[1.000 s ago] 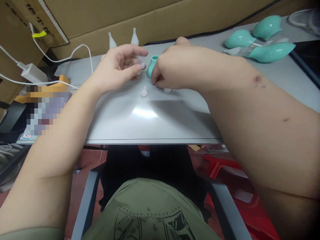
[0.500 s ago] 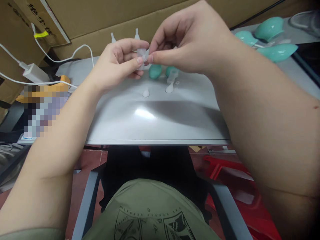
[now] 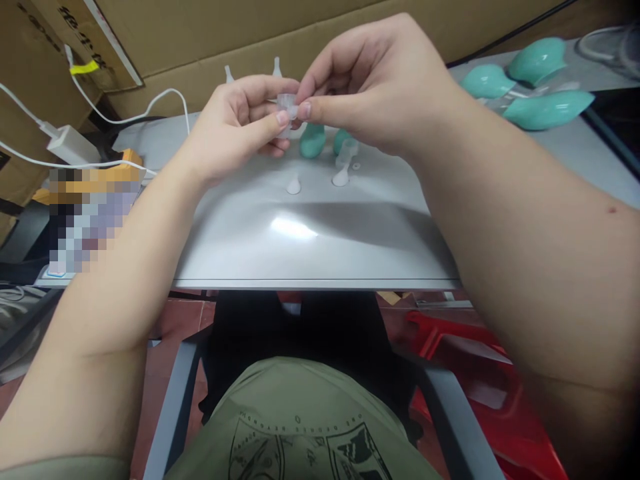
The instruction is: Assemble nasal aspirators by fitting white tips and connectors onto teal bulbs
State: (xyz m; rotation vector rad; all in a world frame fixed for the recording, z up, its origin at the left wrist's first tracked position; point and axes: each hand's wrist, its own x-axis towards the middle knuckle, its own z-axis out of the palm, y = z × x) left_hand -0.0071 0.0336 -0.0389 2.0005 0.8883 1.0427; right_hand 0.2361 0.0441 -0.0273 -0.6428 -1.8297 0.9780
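Observation:
My left hand (image 3: 253, 117) pinches a small translucent plastic cup-like piece (image 3: 287, 101) between thumb and fingers, above the table. From the right, the thumb and forefinger of my right hand (image 3: 350, 93) close on the side of that same piece, where a small clear part sticks out. Below the hands stand a white cone-shaped tip (image 3: 293, 185) and a second white cone tip (image 3: 341, 177), with another translucent cup piece (image 3: 347, 153) by it. A teal bulb (image 3: 313, 141) and another teal bulb (image 3: 341, 140) are partly hidden behind my right hand.
Two white nozzles (image 3: 277, 67) stand at the back by the cardboard wall (image 3: 200, 33). Several teal bulbs (image 3: 537, 60) lie at the right. A white charger (image 3: 73, 147) with cables sits at the left, near an orange object (image 3: 131, 160). A red plastic stool (image 3: 480, 387) is below the table.
My right hand has dropped slightly, and the translucent piece has turned a little in my fingers. Both hands still hold it.

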